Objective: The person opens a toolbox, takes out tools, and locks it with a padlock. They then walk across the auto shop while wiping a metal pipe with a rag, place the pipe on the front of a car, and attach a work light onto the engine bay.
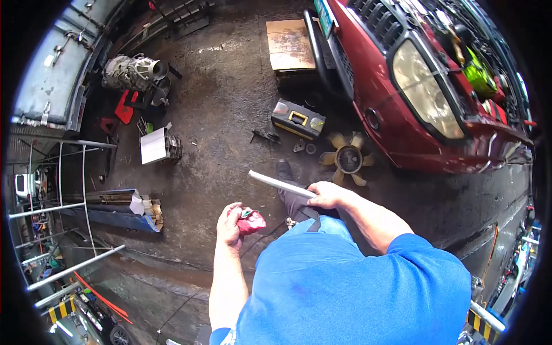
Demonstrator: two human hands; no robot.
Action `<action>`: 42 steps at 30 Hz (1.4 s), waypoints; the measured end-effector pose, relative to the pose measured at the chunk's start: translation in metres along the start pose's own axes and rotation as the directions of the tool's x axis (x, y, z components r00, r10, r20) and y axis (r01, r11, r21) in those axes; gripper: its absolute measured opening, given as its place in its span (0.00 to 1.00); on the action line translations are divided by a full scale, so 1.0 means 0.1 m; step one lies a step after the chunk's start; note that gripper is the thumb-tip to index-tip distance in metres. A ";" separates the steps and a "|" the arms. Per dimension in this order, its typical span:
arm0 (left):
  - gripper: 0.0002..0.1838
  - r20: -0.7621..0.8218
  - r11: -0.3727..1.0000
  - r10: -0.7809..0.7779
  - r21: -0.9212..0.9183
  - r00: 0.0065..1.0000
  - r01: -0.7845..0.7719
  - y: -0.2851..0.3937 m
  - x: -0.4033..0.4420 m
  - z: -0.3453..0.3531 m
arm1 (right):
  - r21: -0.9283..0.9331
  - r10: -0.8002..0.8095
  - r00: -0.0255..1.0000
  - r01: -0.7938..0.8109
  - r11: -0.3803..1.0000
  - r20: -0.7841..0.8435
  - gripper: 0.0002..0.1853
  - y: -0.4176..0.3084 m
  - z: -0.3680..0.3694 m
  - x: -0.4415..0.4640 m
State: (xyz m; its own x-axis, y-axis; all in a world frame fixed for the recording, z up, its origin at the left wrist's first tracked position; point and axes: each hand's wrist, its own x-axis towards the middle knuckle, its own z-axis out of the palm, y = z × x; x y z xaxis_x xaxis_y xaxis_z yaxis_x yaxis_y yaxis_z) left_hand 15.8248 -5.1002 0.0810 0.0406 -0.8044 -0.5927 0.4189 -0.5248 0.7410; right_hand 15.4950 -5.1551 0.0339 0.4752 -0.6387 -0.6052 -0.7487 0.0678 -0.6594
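Observation:
In the head view, my left hand [230,225] is closed around a crumpled red rag [250,222] with a bit of green at its top. My right hand [326,195] grips one end of a long silver-grey metal bar [280,183]. The bar points up and to the left across my front, with its far end free in the air. Whether it is hollow I cannot tell. Rag and bar are apart from each other.
A dark red vehicle with its hood raised [379,109] stands at the right. Near its bumper lie a toolbox [298,119] and a fan [348,159]. At the left are a gearbox-like metal unit [133,72], a white-topped box [155,146], a blue trough [112,214] and metal railings [75,268].

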 end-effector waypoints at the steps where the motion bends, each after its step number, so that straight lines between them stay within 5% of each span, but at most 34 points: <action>1: 0.11 -0.073 0.998 -0.034 0.041 0.997 0.037 0.11 0.17 -0.07 | -0.075 -0.013 1.000 0.015 0.997 0.021 0.26 -0.08 -0.09 0.22; 5: 0.12 -0.187 0.990 -0.016 0.137 0.982 0.042 0.58 0.78 -0.21 | -0.071 0.021 0.996 -0.014 0.997 0.089 0.25 -0.33 -0.60 0.74; 13: 0.12 -0.051 0.989 -0.059 0.136 0.997 0.066 1.25 2.12 -0.07 | 0.031 0.150 0.986 -0.148 0.989 -0.071 0.25 -0.40 -1.50 1.11; 17: 0.11 0.069 0.971 -0.192 0.154 0.979 0.180 1.52 2.90 0.14 | 0.226 0.219 0.954 -0.172 0.959 -0.203 0.24 -0.32 -1.68 1.21; 19: 0.10 0.403 0.958 -0.253 -0.023 0.880 0.286 1.49 3.48 0.04 | 0.230 0.294 0.909 -0.231 0.945 -0.294 0.23 -0.36 -1.74 1.26; 24: 0.12 0.162 0.900 -0.411 0.228 0.897 0.371 2.01 4.37 0.50 | 0.513 0.548 0.781 -0.352 0.783 -0.300 0.21 -0.58 -1.84 1.49; 28: 0.11 0.251 0.847 -0.476 0.391 0.843 0.361 2.60 5.00 0.86 | 0.664 0.666 0.712 -0.388 0.639 -0.224 0.21 -1.01 -2.12 1.72; 33: 0.10 0.309 0.832 -0.491 0.445 0.815 0.332 3.06 5.63 1.18 | 0.722 0.706 0.653 -0.345 0.600 -0.274 0.23 -1.42 -2.23 1.93; 34: 0.10 0.321 0.826 -0.496 0.460 0.807 0.325 3.12 5.66 1.26 | 0.672 0.678 0.626 -0.314 0.670 -0.384 0.24 -1.40 -2.12 2.01; 42: 0.10 0.445 0.795 -0.564 0.521 0.696 0.311 2.89 5.79 1.45 | 0.806 0.777 0.557 -0.293 0.515 -0.293 0.24 -1.56 -1.54 2.01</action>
State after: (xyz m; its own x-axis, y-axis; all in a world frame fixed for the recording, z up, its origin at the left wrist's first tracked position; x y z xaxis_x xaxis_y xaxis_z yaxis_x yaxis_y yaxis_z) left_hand 15.8378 -5.7583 -0.0017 -0.6113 -0.3874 -0.6901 -0.1269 -0.8127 0.5687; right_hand 15.6363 -5.4120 0.0842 -0.4525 -0.5281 -0.7186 -0.1522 0.8397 -0.5213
